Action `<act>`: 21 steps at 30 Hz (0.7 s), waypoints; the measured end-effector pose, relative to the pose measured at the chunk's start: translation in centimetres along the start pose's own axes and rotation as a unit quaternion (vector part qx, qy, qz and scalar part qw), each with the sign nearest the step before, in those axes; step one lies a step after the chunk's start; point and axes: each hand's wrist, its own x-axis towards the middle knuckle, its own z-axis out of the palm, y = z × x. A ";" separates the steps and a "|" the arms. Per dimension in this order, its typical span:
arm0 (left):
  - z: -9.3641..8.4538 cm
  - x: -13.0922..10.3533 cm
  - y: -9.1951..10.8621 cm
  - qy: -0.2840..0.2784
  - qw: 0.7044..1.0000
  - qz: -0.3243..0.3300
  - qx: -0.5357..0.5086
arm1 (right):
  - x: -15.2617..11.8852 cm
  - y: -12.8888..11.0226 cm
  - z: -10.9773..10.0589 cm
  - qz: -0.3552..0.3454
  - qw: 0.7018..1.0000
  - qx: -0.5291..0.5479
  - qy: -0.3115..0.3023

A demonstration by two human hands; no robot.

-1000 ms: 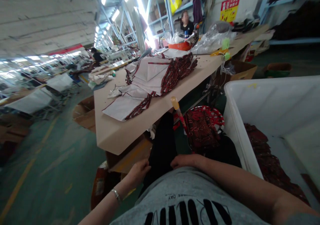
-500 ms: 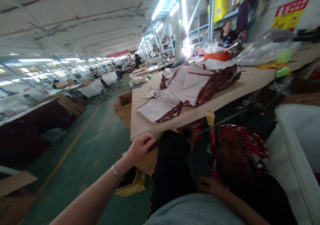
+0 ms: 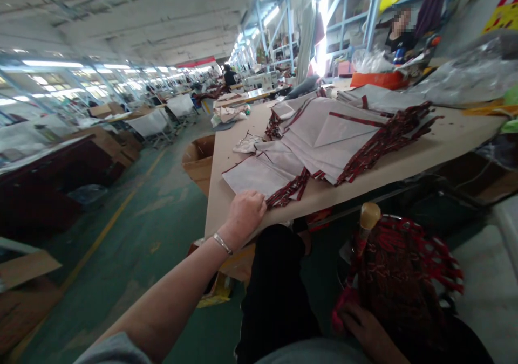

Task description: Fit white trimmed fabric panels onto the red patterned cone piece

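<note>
My left hand (image 3: pixel 247 213), a silver bracelet on its wrist, is at the table's near edge with its fingers curled against the corner of a small stack of white pieces with dark red edging (image 3: pixel 263 176). Whether it grips them is hidden. Farther right on the table (image 3: pixel 226 191) lies a larger fanned stack of the same pieces (image 3: pixel 324 126). Low on the right, my right hand (image 3: pixel 358 321) has bent fingers beside a pink-red thing (image 3: pixel 342 307); its fingertips are dark and partly hidden. Close by is dark red patterned cloth (image 3: pixel 392 272).
A wooden knob (image 3: pixel 369 215) stands beside the patterned cloth. A cardboard box (image 3: pixel 200 162) is left of the table. An orange tray (image 3: pixel 378 80) and clear plastic (image 3: pixel 461 81) lie at the back right. A person (image 3: pixel 400 35) sits behind the table.
My left hand has moved up and right onto the small stack's corner. My right hand has shifted right, beside the pink-red thing. The view has turned and come nearer the table.
</note>
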 end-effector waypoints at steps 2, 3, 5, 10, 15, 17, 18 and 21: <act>-0.1 -0.1 -0.1 0.007 1.000 0.010 -0.001 | 0.4 -2.5 -1.2 -0.002 1.000 0.007 -0.008; -0.2 -0.2 -0.1 0.004 1.000 0.016 0.003 | 0.7 -3.8 -1.7 -0.009 1.000 0.010 -0.008; -0.1 -0.2 -0.2 -0.014 0.999 0.021 0.022 | 1.5 -6.6 -2.8 -0.029 0.999 0.018 -0.010; 0.2 0.1 -0.9 -0.056 0.998 0.005 0.037 | 3.6 -14.4 -5.8 -0.143 0.990 0.010 -0.011; -1.1 0.8 -1.2 -0.001 0.997 -0.053 -0.057 | 7.7 -25.2 -8.8 -0.410 0.897 -0.140 0.091; -2.0 0.9 -1.1 0.025 0.994 -0.056 -0.088 | 10.1 -29.1 -8.9 -0.443 0.853 -0.247 0.125; -2.3 0.9 -1.1 0.030 0.994 -0.054 -0.093 | 11.4 -30.7 -8.7 -0.439 0.836 -0.303 0.131; -2.9 0.5 -1.2 0.020 0.995 -0.052 -0.077 | 14.7 -33.5 -8.2 -0.382 0.805 -0.438 0.121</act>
